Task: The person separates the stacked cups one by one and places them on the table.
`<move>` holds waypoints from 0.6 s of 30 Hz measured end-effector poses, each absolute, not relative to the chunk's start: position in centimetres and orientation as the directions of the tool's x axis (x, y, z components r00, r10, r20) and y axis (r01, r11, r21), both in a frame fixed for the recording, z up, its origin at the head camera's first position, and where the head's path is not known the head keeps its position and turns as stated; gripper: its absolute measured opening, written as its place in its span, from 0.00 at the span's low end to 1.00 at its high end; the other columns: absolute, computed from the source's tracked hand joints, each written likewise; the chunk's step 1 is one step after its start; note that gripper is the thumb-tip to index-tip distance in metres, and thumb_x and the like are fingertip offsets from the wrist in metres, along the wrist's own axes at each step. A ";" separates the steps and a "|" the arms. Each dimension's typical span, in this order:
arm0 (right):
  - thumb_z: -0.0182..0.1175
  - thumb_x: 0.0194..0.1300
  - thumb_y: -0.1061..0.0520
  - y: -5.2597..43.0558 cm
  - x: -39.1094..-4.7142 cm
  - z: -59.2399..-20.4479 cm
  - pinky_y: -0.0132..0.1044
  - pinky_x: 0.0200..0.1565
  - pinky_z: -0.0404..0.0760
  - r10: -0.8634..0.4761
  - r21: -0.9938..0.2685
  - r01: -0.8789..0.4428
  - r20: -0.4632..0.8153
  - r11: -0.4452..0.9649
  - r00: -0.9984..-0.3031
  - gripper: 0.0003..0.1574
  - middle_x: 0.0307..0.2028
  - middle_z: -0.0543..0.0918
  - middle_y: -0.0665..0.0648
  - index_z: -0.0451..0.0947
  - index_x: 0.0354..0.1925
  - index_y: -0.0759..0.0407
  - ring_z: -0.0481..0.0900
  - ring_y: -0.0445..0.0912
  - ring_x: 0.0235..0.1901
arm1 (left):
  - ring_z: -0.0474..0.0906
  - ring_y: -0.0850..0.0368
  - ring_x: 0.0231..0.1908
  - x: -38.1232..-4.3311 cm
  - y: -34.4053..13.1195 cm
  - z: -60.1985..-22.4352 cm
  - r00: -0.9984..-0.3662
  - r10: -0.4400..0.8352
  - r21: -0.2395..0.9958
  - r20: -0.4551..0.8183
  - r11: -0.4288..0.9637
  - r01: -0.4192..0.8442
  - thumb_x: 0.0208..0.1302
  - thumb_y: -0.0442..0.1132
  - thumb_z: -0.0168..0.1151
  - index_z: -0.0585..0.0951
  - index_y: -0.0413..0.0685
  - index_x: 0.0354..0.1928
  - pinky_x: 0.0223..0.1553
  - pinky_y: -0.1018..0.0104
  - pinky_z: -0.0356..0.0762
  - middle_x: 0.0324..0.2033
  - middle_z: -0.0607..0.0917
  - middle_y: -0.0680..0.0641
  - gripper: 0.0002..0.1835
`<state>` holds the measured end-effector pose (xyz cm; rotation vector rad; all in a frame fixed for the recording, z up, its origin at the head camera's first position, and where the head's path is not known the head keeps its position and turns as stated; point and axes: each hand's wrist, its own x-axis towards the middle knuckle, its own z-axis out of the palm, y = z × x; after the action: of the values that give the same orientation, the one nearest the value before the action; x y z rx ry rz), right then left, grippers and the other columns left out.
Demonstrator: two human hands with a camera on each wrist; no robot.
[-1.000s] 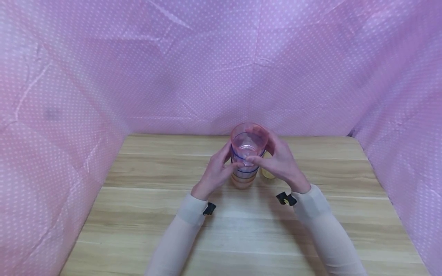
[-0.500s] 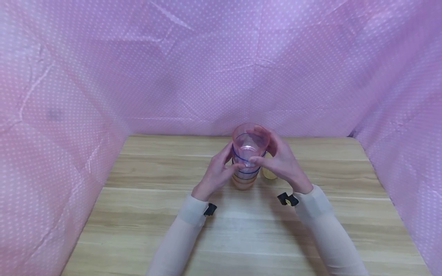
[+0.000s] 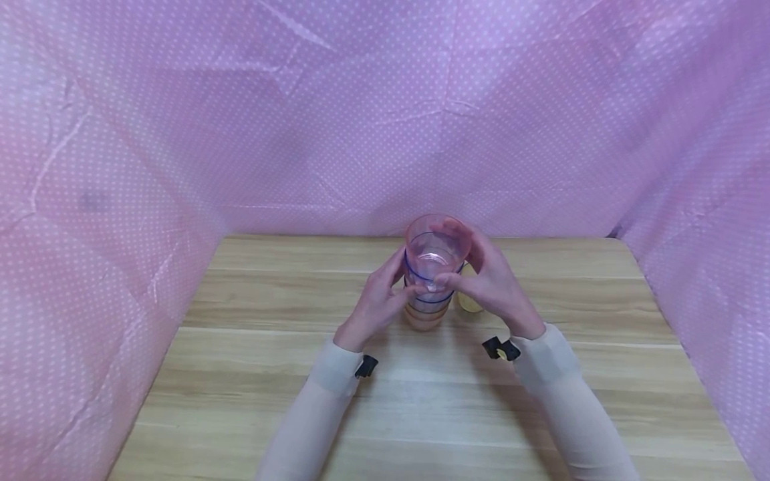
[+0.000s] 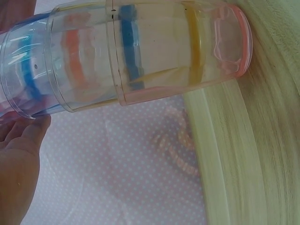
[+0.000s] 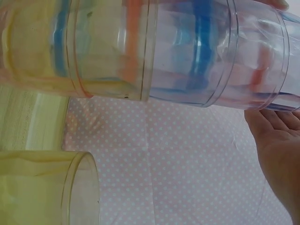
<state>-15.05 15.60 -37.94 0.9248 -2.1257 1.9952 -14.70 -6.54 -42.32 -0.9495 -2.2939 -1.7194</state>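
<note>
A tall upright stack of nested clear plastic cups (image 3: 428, 308) stands on the wooden table, tinted pink, blue and yellow with coloured bands. The topmost cup (image 3: 438, 257) is pinkish, its mouth facing up. My left hand (image 3: 377, 297) holds the stack's upper part from the left, thumb across the near side. From the right, my right hand (image 3: 494, 284) grips the same part, with fingers behind and thumb in front. In the left wrist view the stack's pink base (image 4: 234, 42) meets the tabletop. A single yellow cup (image 5: 37, 187) stands beside the stack, partly behind my right hand in the head view.
The wooden tabletop (image 3: 421, 414) extends around the stack, which is close to the far edge. A pink cloth with white dots (image 3: 361, 133) hangs behind the table and along both sides.
Both hands and the cup stack have shifted very slightly to the right since a second ago. The hold on the stack looks the same, and the yellow cup remains beside it.
</note>
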 end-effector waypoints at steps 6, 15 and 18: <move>0.71 0.50 0.80 15.5 -15.1 -38.1 0.39 0.71 0.72 -0.351 -0.874 -0.485 0.464 -0.032 -0.813 0.54 0.69 0.73 0.67 0.62 0.73 0.69 0.71 0.52 0.69 | 0.69 0.39 0.71 -14.6 -6.5 -42.3 -0.810 0.404 0.827 0.425 0.190 0.529 0.70 0.36 0.68 0.58 0.37 0.79 0.71 0.57 0.69 0.72 0.69 0.33 0.42; 0.70 0.49 0.82 15.2 -15.0 -37.9 0.40 0.71 0.71 -0.338 -0.874 -0.484 0.469 -0.042 -0.816 0.56 0.70 0.73 0.68 0.61 0.74 0.69 0.70 0.53 0.70 | 0.71 0.39 0.70 -14.6 -6.4 -42.2 -0.824 0.391 0.838 0.410 0.195 0.509 0.67 0.31 0.69 0.59 0.37 0.79 0.71 0.58 0.69 0.71 0.71 0.33 0.42; 0.71 0.50 0.81 15.2 -15.0 -37.9 0.40 0.72 0.71 -0.335 -0.877 -0.479 0.465 -0.043 -0.820 0.55 0.69 0.73 0.67 0.62 0.74 0.69 0.70 0.52 0.70 | 0.71 0.40 0.70 -14.6 -6.5 -42.2 -0.824 0.390 0.839 0.410 0.193 0.509 0.68 0.30 0.69 0.59 0.36 0.79 0.72 0.58 0.69 0.71 0.71 0.33 0.42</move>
<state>-15.01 15.17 -37.93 0.8965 -2.0940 2.0013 -14.59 -6.45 -42.24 -0.8866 -2.3429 -1.7156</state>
